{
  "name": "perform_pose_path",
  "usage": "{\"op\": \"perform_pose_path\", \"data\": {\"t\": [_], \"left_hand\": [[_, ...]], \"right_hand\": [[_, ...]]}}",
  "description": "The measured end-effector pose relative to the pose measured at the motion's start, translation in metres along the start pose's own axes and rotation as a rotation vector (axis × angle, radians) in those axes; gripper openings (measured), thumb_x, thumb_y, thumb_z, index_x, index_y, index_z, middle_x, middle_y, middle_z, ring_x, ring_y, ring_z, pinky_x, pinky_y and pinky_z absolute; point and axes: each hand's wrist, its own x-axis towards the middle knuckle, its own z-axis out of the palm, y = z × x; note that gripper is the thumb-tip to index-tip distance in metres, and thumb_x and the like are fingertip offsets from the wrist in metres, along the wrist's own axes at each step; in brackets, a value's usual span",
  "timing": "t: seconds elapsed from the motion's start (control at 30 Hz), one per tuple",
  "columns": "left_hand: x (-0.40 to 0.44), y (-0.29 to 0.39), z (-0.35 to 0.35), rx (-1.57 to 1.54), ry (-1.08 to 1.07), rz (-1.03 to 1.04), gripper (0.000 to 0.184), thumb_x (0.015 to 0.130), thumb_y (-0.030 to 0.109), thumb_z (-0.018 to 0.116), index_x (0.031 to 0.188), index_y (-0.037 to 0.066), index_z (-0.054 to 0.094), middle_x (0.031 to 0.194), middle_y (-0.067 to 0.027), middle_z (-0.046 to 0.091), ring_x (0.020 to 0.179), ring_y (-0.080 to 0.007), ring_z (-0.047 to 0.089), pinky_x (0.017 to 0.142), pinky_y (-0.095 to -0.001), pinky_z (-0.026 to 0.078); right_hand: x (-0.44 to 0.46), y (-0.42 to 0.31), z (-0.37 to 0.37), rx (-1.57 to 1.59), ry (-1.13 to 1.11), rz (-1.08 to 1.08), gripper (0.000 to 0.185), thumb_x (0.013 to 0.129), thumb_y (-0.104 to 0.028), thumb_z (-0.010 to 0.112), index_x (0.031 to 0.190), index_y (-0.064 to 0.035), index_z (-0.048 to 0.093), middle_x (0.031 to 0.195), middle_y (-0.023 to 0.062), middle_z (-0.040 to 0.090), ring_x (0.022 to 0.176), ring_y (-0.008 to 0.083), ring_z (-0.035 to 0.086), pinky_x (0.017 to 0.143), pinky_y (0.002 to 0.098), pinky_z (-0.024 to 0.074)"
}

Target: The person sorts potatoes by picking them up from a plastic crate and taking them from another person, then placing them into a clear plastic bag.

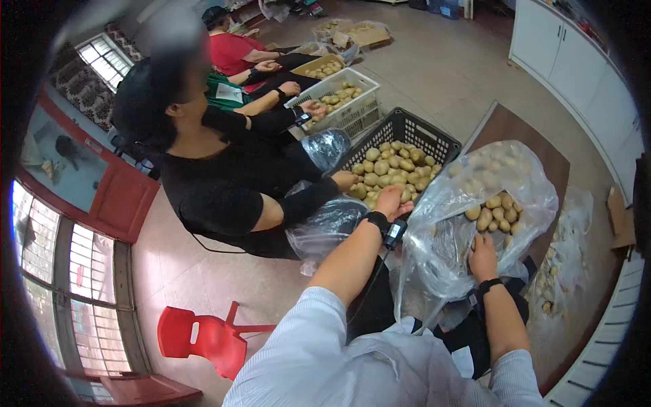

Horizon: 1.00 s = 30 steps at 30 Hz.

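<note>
My left hand (pixel 390 202) is over the near edge of the black crate (pixel 444 139). A potato (pixel 405 196) shows between its thumb and curled fingers. Many potatoes (pixel 393 166) lie heaped in this crate. My right hand (pixel 483 258) reaches into the mouth of a large clear plastic bag (pixel 437 254). Its fingers stretch forward to the near edge of the potatoes (pixel 498 214) in the bag, and the fingertips are partly hidden there. The bag rests on the brown board (pixel 546 166) and hangs down towards my lap.
A person in black (pixel 210 183) sits at my left, a hand (pixel 344 180) at the crate. Other people sit beyond, beside a white crate (pixel 363 85) of potatoes. A red chair (pixel 203 339) stands at lower left. White cabinets (pixel 576 57) line the right; plastic sheeting (pixel 569 251) lies below.
</note>
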Motion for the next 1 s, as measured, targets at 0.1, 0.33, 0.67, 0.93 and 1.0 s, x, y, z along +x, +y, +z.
{"op": "perform_pose_path", "data": {"t": [0.1, 0.33, 0.67, 0.93, 1.0], "left_hand": [[-0.003, 0.001, 0.003, 0.022, 0.018, 0.013, 0.028, 0.092, 0.019, 0.049, 0.117, 0.006, 0.044, 0.115, -0.0119, 0.048, 0.097, -0.0356, 0.057, 0.077, -0.045, 0.056], [0.012, -0.002, -0.037, 1.443, -0.071, 0.589, 0.028, 0.091, 0.015, 0.048, 0.115, 0.0, 0.046, 0.114, -0.0141, 0.053, 0.095, -0.0338, 0.061, 0.073, -0.0399, 0.058], [0.036, -0.017, -0.062, 0.356, 0.003, 0.25, 0.017, 0.091, 0.008, 0.039, 0.104, -0.001, 0.047, 0.1, -0.0173, 0.057, 0.087, -0.0288, 0.064, 0.063, -0.036, 0.056], [-0.003, 0.007, -0.02, -0.029, 0.085, 0.089, 0.01, 0.091, 0.015, 0.05, 0.093, 0.005, 0.05, 0.086, -0.0054, 0.052, 0.087, -0.0267, 0.06, 0.071, -0.0385, 0.054], [-0.005, 0.006, -0.014, 0.063, 0.086, 0.072, 0.015, 0.094, 0.024, 0.052, 0.09, 0.01, 0.051, 0.077, 0.0012, 0.051, 0.087, -0.0246, 0.058, 0.07, -0.0381, 0.051]], "right_hand": [[0.0, -0.001, 0.003, -0.076, -0.011, 0.001, 0.044, 0.072, -0.005, 0.062, 0.115, -0.0057, 0.051, 0.107, 0.0209, 0.052, 0.093, 0.0411, 0.056, 0.079, 0.0471, 0.0473], [-0.01, 0.001, 0.008, 0.015, -0.099, 0.025, 0.038, 0.07, -0.001, 0.06, 0.107, -0.0043, 0.054, 0.102, 0.0236, 0.051, 0.094, 0.0419, 0.055, 0.08, 0.0463, 0.0465], [0.006, 0.025, 0.038, 0.563, -0.193, 0.348, 0.032, 0.086, -0.026, 0.051, 0.109, -0.005, 0.053, 0.084, 0.0166, 0.061, 0.077, 0.0304, 0.062, 0.066, 0.0405, 0.0505], [0.003, -0.01, 0.028, 1.159, -0.327, 0.68, 0.031, 0.084, -0.026, 0.051, 0.107, -0.0043, 0.052, 0.081, 0.0057, 0.054, 0.058, 0.0162, 0.055, 0.049, 0.0294, 0.0477], [0.004, -0.022, 0.01, 1.181, -0.385, 0.657, 0.027, 0.087, -0.023, 0.049, 0.107, -0.0053, 0.05, 0.084, 0.0059, 0.057, 0.056, 0.0122, 0.054, 0.047, 0.0242, 0.0469]]}}
